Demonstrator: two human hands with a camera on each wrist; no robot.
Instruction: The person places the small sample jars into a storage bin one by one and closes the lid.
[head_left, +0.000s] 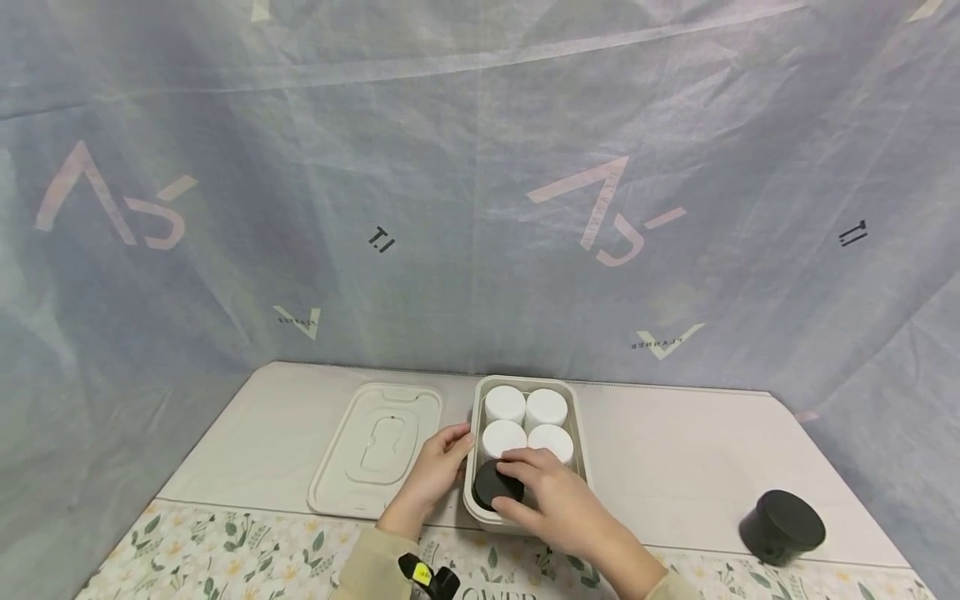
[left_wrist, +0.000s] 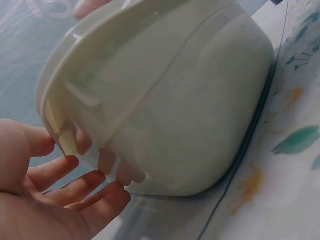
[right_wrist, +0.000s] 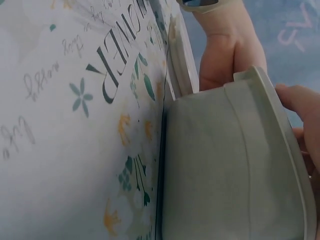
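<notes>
A pale, deep plastic storage box (head_left: 480,387) stands uncovered on the table. Inside it are several round white-topped jars (head_left: 546,407) and a black round jar (head_left: 489,486) in the near left corner. My right hand (head_left: 558,504) reaches over the near rim, with thumb and fingers on opposite sides of the black jar's top. In the right wrist view the box wall (right_wrist: 210,165) hides that jar. Along the left side of the box, my left hand (head_left: 435,471) has its thumb at the rim and its loosely extended fingers (left_wrist: 102,207) against the outer wall.
The box's pale lid (head_left: 348,442) lies flat to the left. Another black jar (head_left: 783,527) stands near the front at the right. A floral cloth (head_left: 255,550) covers the near edge, and a grey-blue curtain (head_left: 480,208) hangs behind the table.
</notes>
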